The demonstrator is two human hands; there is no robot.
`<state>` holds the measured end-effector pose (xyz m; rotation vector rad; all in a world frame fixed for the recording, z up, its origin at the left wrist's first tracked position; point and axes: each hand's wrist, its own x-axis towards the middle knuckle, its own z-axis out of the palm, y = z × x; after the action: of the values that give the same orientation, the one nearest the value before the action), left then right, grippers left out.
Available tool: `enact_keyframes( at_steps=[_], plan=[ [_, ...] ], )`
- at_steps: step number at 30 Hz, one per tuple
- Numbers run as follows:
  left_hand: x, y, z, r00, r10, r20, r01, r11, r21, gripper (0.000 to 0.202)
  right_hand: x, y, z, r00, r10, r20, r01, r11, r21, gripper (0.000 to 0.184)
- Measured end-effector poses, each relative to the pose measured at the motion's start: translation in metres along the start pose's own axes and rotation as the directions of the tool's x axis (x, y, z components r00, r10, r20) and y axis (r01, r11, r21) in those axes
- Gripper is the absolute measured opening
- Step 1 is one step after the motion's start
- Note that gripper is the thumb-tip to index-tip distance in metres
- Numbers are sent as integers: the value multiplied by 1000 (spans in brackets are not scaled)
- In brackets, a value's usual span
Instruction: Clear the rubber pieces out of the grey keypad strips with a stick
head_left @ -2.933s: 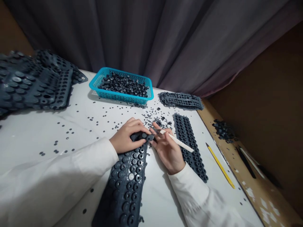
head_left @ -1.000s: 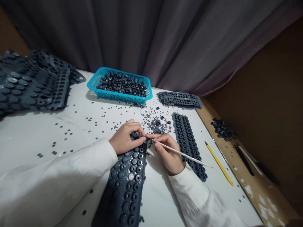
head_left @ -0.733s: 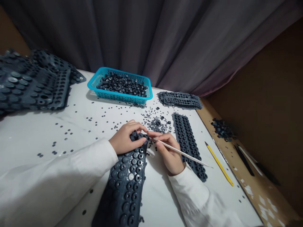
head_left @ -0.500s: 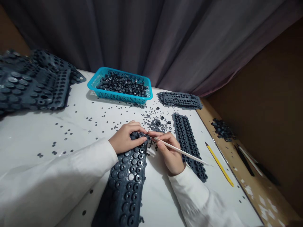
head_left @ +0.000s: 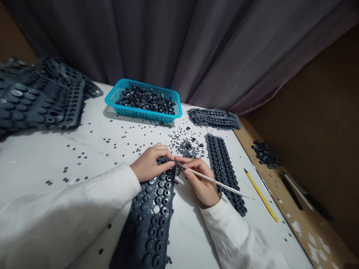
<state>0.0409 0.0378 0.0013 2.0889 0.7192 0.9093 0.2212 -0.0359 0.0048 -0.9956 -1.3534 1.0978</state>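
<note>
Dark grey rubber ring sheet [head_left: 151, 209] at the near edge of the tabletop [head_left: 84, 157] is gripped by the left hand [head_left: 150, 164], a thin white stick [head_left: 230, 188] by the right hand [head_left: 200, 181]; most rings are still seated.

A dark rubber strip [head_left: 151, 216], studded with ring-shaped parts, lies lengthwise on the white counter [head_left: 42, 157]. A thin white stick [head_left: 213, 182] slants with its tip at the strip's far end.

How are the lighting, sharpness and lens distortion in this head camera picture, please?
Head view: dim, with the white table brightest and little glare; a soft shadow lies before the blue basket; left hand, right hand, thin white stick and rubber sheet look sharp; wide-angle bending slants the table edge and curtain.
</note>
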Motion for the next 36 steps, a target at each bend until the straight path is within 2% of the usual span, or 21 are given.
enact_keyframes(
  at_steps=[9,16,21,36],
  plan=[
    [-1,-1,0,998,-28,54,28,1000,-2,7,-1,4,-2,1000,18,18,-16,997,-79,4],
    [-1,-4,1,994,-56,93,58,998,-23,9,-1,5,-5,999,-26,30,30,986,-165,7],
    [0,-5,-1,991,-65,120,68,997,-26,11,-2,6,-8,998,6,66,9,973,-232,8],
    [1,-4,-1,987,-79,137,83,996,-24,11,0,7,-8,996,-7,90,26,975,-219,3]
  ],
)
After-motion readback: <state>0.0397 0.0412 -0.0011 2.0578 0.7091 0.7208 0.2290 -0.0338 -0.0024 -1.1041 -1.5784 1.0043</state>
